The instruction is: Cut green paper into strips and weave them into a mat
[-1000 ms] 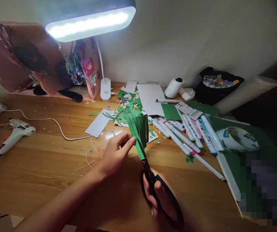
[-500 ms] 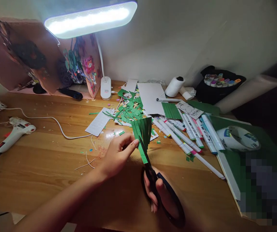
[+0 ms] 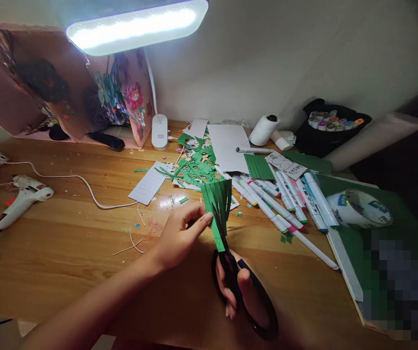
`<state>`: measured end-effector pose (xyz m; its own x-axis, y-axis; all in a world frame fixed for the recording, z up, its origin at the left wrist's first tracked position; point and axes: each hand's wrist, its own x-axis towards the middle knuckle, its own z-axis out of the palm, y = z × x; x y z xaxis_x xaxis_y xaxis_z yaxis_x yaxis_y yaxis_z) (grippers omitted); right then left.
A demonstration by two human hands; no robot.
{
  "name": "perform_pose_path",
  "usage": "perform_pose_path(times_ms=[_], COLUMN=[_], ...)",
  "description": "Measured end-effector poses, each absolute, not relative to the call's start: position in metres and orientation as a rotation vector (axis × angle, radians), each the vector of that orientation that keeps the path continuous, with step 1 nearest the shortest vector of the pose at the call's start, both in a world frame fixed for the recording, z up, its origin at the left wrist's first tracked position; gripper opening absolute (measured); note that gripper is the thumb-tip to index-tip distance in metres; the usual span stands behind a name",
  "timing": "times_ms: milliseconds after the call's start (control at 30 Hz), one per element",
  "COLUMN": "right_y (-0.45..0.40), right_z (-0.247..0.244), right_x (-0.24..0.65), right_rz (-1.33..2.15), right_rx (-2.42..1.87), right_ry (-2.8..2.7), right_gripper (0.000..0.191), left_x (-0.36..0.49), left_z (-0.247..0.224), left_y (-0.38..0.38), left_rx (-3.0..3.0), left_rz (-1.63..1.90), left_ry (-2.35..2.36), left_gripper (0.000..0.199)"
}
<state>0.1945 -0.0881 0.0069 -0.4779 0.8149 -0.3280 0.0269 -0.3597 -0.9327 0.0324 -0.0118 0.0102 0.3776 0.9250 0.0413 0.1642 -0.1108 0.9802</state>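
Between thumb and fingers, my left hand (image 3: 185,231) pinches the left edge of a green paper piece (image 3: 212,194), slit into several long strips. My right hand (image 3: 230,287) has its fingers through the handles of black scissors (image 3: 228,270). The blades point away from me and lie along the green paper, with a strip beside them. Past the paper's far end, green paper scraps (image 3: 197,167) lie in a heap. Part of my right hand is hidden behind the scissor handles.
Several markers (image 3: 267,204) lie right of the paper, near a tape roll (image 3: 358,209). A white glue gun (image 3: 21,201) rests at the left, with a white cable (image 3: 84,187) beyond it. The lamp (image 3: 139,26) hangs overhead. A thread spool (image 3: 263,130) stands at the back.
The green paper and my left hand have shifted slightly right and toward me. The scissors stay on the paper, their handles nearly in the same place.
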Motion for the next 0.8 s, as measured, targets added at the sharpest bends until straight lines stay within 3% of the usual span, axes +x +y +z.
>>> perform_pose_path(times_ms=[800], right_y=[-0.092], right_z=[0.008], right_x=[0.198], right_rz=[1.864], right_rx=[-1.203], right_ry=[-1.444], right_gripper=[0.065], left_x=[0.030], left_z=[0.012], left_y=[-0.012], left_rx=[1.537], left_rz=[0.913], left_ry=[1.038], left_gripper=[0.026])
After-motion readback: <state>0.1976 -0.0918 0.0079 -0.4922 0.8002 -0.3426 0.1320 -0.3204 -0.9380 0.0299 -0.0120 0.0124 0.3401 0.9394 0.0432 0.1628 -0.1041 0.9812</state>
